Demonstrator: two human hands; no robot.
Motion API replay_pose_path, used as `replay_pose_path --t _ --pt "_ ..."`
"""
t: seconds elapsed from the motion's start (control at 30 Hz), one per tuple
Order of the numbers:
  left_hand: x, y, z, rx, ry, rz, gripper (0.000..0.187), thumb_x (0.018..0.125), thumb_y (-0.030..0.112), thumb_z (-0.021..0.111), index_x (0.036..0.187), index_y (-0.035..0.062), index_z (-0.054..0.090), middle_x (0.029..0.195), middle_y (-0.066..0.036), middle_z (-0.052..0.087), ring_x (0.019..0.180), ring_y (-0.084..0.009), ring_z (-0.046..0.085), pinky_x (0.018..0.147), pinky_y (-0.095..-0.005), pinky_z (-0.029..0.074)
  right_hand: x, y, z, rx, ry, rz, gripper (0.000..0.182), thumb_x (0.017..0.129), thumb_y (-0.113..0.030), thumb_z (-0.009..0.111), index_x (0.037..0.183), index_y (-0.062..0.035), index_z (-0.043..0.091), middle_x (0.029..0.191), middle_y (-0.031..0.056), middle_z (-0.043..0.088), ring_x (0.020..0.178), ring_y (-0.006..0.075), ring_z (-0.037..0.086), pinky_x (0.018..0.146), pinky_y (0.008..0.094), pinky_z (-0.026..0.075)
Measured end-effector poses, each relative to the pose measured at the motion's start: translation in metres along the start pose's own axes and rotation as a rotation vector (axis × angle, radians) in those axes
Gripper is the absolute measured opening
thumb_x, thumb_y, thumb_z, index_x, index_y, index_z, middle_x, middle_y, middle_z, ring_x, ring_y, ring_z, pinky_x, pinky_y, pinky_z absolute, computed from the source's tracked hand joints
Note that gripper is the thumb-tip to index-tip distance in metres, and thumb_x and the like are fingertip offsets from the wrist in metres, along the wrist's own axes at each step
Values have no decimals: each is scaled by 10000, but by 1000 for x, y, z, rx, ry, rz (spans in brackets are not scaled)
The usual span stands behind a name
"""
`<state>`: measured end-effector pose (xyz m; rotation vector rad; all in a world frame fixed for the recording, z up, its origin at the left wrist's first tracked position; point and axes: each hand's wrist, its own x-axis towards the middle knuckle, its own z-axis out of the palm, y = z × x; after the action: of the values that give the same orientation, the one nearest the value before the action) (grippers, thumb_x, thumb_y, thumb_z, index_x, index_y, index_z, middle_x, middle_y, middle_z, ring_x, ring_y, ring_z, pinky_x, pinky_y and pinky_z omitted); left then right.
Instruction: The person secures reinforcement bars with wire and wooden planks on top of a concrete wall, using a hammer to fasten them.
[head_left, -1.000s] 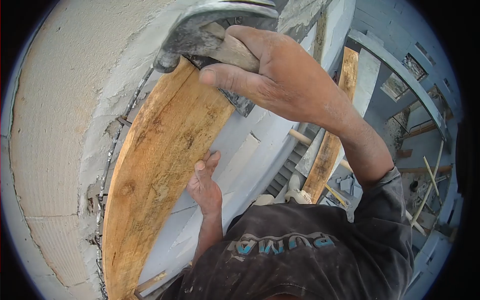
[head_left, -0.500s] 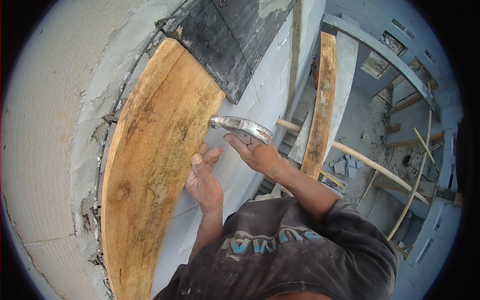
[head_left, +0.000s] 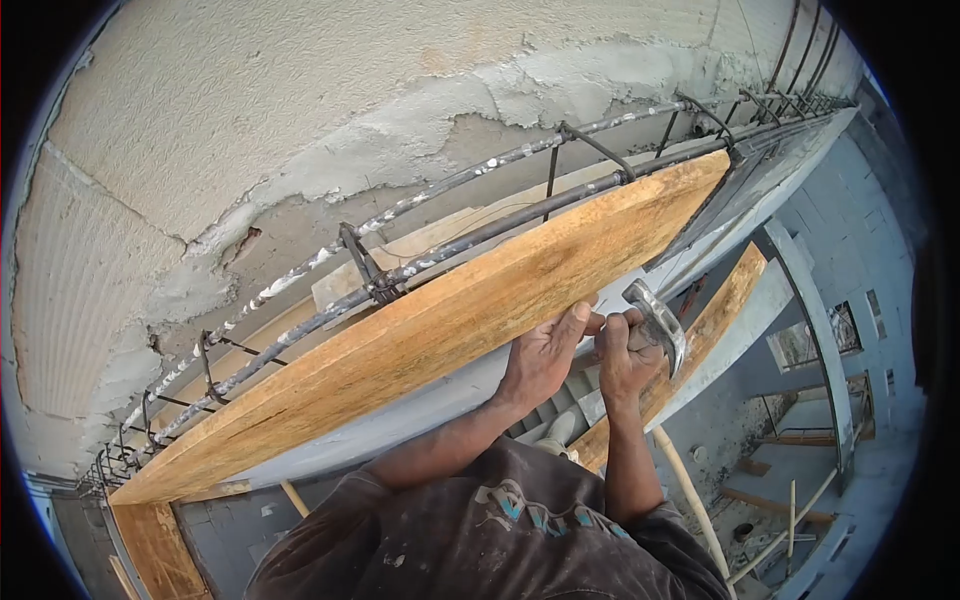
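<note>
My right hand (head_left: 628,362) is closed around a claw hammer (head_left: 657,318). Its metal head points up, and most of the handle is hidden by the hand. Close beside it, my left hand (head_left: 545,358) is at the lower edge of a long curved wooden board (head_left: 450,325). The left thumb and fingers are drawn together near the right fingertips; whatever is between them, if anything, is too small to make out. The board stands along a rebar cage (head_left: 380,285) tied with stirrups.
A rough plastered wall (head_left: 330,110) rises behind the rebar. Below are a second curved plank (head_left: 715,315), a round pole (head_left: 690,490) and a grey curved beam (head_left: 815,330). Another wooden board (head_left: 160,550) hangs at the lower left.
My view has swung, so the board now lies slantwise and the rebar shows. My hands have come together, and the hammer has moved off the board's edge.
</note>
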<state>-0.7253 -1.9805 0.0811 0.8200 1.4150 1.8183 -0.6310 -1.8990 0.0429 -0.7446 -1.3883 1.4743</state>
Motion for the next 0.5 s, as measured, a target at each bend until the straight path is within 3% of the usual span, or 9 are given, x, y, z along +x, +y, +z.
replay_pose_path --t 0.07,0.13,0.27,0.33,0.4,0.47,0.5 --pt "-6 0 -9 -9 -39 -32 456 1035 350 510 1259 -40 584 1097 -114 691 1038 -165 642 897 -341 523 -5 -12 10 86 -7 14 219 953 -186 668 846 4 645 734 11 625 652 77 541 580 213 415" --pt "-18 1 -18 -68 -58 -86 458 1030 353 524 1270 -33 582 1105 -117 690 1053 -158 636 904 -332 518 -7 9 1 88 -74 -54 156 949 -131 641 871 3 629 806 29 627 713 109 564 608 259 470" --pt "-53 -11 -55 92 -132 -194 456 1017 345 554 1273 -32 589 1112 -106 684 1073 -176 636 946 -329 499 -18 24 -14 -64 -181 -117 124 937 -105 586 875 2 603 845 54 589 771 150 561 646 305 476" --pt "-81 -46 -80 270 -116 -241 463 1003 347 579 1255 -42 599 1123 -121 675 1080 -200 642 953 -330 494 -24 35 -23 -47 -263 -149 128 929 -109 585 870 5 598 830 66 589 761 158 561 645 303 456" --pt "-111 -87 -108 408 -119 -349 460 999 346 579 1254 -36 601 1126 -121 675 1081 -204 642 951 -332 495 -36 57 -49 -326 -276 -160 117 911 -96 579 883 17 591 747 100 576 686 204 556 611 366 452" --pt "-150 -127 -138 548 -135 -494 457 994 345 579 1253 -31 604 1129 -121 674 1082 -208 642 948 -335 496 -48 45 -45 -698 -310 -329 116 895 -97 594 883 18 586 677 129 537 619 277 534 584 398 439" --pt "-166 -146 -150 598 -149 -564 455 992 344 579 1252 -28 605 1131 -121 674 1083 -210 642 947 -336 496 -59 69 -63 -753 -327 -240 114 886 -109 608 884 5 607 709 150 574 649 309 572 590 400 453"
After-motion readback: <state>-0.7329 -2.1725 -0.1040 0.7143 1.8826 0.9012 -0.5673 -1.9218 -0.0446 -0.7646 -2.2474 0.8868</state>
